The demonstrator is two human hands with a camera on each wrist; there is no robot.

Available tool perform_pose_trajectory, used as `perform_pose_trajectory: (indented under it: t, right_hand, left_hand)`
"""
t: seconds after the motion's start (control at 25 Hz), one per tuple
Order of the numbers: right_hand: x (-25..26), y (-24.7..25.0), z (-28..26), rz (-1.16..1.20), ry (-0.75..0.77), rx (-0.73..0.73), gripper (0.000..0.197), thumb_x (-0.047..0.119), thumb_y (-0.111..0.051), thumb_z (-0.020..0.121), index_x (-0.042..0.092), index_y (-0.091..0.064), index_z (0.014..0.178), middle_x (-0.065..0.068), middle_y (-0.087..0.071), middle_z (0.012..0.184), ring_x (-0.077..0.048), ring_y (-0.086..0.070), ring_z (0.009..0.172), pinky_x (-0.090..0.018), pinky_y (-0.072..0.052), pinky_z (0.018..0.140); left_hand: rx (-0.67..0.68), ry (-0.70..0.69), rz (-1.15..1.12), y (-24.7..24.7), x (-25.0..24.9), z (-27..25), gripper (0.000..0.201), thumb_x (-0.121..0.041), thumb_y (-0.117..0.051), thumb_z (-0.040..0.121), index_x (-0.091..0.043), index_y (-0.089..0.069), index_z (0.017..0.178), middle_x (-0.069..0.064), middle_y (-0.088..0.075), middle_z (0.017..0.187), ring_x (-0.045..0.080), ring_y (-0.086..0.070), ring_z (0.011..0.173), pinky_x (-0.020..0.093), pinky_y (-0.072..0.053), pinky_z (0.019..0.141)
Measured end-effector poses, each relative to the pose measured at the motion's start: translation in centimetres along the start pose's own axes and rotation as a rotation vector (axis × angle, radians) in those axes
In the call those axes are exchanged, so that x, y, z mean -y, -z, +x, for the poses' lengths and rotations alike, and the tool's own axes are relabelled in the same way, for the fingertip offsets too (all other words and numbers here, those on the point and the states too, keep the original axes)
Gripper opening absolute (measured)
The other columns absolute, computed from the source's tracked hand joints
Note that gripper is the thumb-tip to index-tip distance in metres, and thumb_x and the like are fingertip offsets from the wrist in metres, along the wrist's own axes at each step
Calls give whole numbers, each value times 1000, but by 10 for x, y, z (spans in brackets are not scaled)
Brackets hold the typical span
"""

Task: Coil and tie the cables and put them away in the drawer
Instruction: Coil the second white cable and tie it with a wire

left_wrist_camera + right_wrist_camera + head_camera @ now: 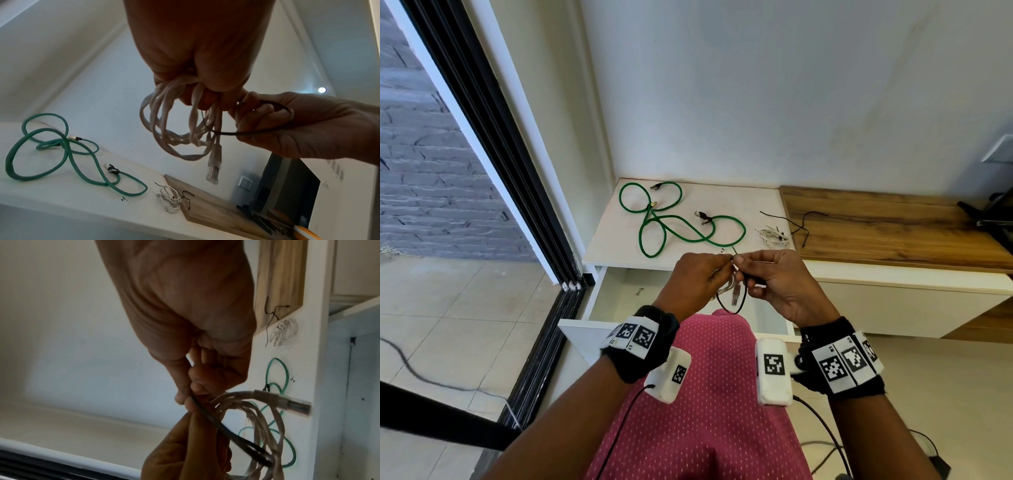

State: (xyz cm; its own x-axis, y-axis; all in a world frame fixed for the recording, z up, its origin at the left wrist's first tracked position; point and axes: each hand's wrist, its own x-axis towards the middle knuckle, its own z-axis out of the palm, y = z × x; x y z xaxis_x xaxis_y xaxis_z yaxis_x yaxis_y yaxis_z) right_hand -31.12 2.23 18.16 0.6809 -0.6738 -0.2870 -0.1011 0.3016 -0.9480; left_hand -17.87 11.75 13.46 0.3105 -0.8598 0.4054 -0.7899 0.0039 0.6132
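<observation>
White cabinet top (688,192) fills the head view, set against a pale wall with a wooden counter (893,222) to its right and an open drawer (619,291) below. On it lie 2 green network cables (671,219), loose and tangled, a small tied white bundle (774,236) and a spare black twist tie (803,222). Above the drawer the left hand (695,277) grips a coiled white network cable (726,289) while the right hand (780,284) pinches a black tie (732,308) looped under it.

From the left wrist, the fingers are curled tight round the top of the white coil (174,126), whose loops and clear plug (213,168) hang free. The right hand's fingers (265,112) hold the black tie (246,132), which crosses the coil but does not look twisted closed.

From the right wrist, thumb and forefinger pinch the tie (216,425) just beside the left hand's grip.

The likely trouble: if the left grip eases before the tie is twisted, the springy loops could splay and the coil fall apart. The thin tie could also slip from the pinch and drop into the drawer, or catch only some loops, leaving the plug end dangling.
</observation>
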Motion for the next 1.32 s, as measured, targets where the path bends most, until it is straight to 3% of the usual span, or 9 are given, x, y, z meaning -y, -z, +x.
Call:
perform_pose_trajectory:
  t: [0.12,0.28,0.48,0.64,0.84,0.92,1.08,1.2,1.32]
  right_hand:
    - [-1,5,5,-5,2,14,24,10,-70,82,-1,-68,103,-15,-65,71,-13,-51,53,-21,-41,46]
    - [-1,7,10,67,-82,36,17,16,-72,76,5,-74,90,-11,-65,75,-13,-50,58,-19,-41,46]
    - [-7,-1,20,95,11,-158,5,7,-66,85,8,-71,83,-2,-71,79,-18,-61,84,-30,-44,71]
    - [-8,-7,24,53,104,-204,10,10,-66,85,4,-71,91,-6,-71,84,-19,-63,91,-33,-40,77]
    - [5,3,23,-181,74,-27,9,13,-67,85,13,-72,78,-3,-71,80,-16,-63,91,-41,-39,86]
    - [7,9,24,-211,55,49,6,15,-71,80,14,-74,75,-4,-73,81,-19,-63,94,-44,-41,89]
    - [7,10,25,-167,30,17,10,4,-69,80,10,-73,74,-3,-72,78,-20,-62,88,-43,-45,85]
    - [14,14,32,-19,45,-102,18,6,-62,89,10,-67,72,-2,-67,76,-17,-60,79,-40,-47,75]
    - [27,27,37,319,71,-190,23,9,-51,96,7,-60,76,-5,-62,73,-19,-65,74,-41,-56,70]
  left_hand:
    - [30,-56,63,2,-1,0,31,-29,-47,96,-11,-71,104,5,-68,73,17,-57,62,28,-41,58]
    - [72,-103,120,3,1,2,25,-23,-51,97,-9,-71,103,6,-64,69,17,-53,58,21,-30,53]
    - [122,-95,95,4,-2,7,32,-28,-50,96,-7,-72,104,7,-68,74,19,-58,63,24,-33,56]
    - [122,-138,117,9,-2,18,42,-35,-43,93,-4,-73,95,6,-67,69,17,-56,58,18,-31,55]
    - [91,-305,180,17,3,17,33,-28,-49,92,-8,-74,100,2,-64,63,6,-44,54,9,-23,55]
    - [70,-278,161,16,5,12,31,-26,-51,92,-10,-73,104,3,-66,66,6,-46,55,9,-24,57]
    - [71,-266,107,10,3,8,31,-28,-51,92,-12,-73,106,4,-70,72,12,-57,57,8,-29,58]
    - [148,-306,89,3,-5,3,27,-24,-54,92,-13,-72,109,2,-71,76,6,-57,59,4,-33,60]
    - [131,-123,-94,-2,1,-9,26,-24,-55,94,-13,-70,113,2,-74,98,6,-68,81,12,-51,75]
